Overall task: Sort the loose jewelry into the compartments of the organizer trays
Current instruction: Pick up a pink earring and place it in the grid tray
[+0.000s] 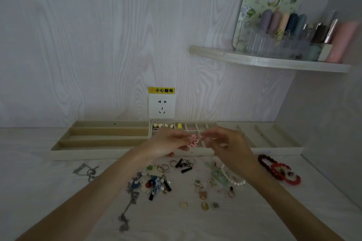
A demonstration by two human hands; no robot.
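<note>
Three cream organizer trays stand against the wall: a left tray point(109, 136) with long slots, a middle tray point(195, 127) with small square cells, a right tray point(274, 139) with slanted slots. My left hand point(168, 141) pinches a pink flower-shaped piece point(193, 140) above the middle tray. My right hand point(227, 143) is close beside it, fingertips pinched on a small pale bit at the flower's edge. Loose jewelry point(156, 180) lies scattered on the white table below my hands.
Heart beads point(159, 125) and a yellow piece point(179, 125) sit in the middle tray's back cells. Red bracelets point(278, 169) lie at the right, a pearl strand point(233, 179) nearby, silver chains point(88, 171) at the left. A wall socket point(161, 106) and a shelf point(270, 60) are above.
</note>
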